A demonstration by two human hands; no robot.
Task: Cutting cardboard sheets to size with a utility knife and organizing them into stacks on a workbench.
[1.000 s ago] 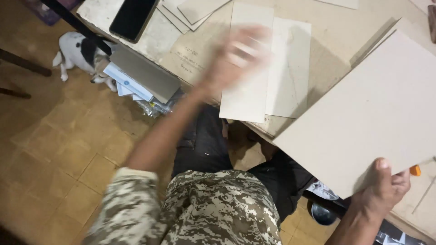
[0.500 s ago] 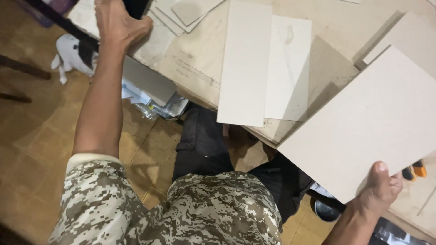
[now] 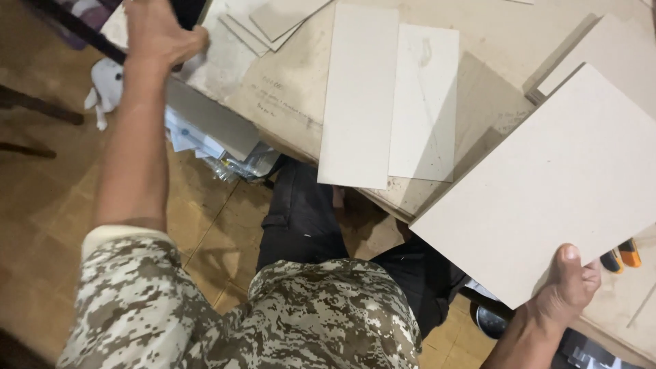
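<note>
Reaching far out across the table, the left hand [image 3: 160,34] rests on a dark flat thing at the top edge, its grip hidden. The right hand [image 3: 567,287] pinches the near corner of a big grey board [image 3: 547,178], thumb on top. Two pale strips [image 3: 389,96] lie between them on the cluttered table [image 3: 294,89].

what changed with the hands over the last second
The left hand swung from over the two pale strips up and leftward to the table's far-left edge, where it now rests by a dark flat object. The right hand kept its grip on the large grey board; the strips stayed put.
</note>
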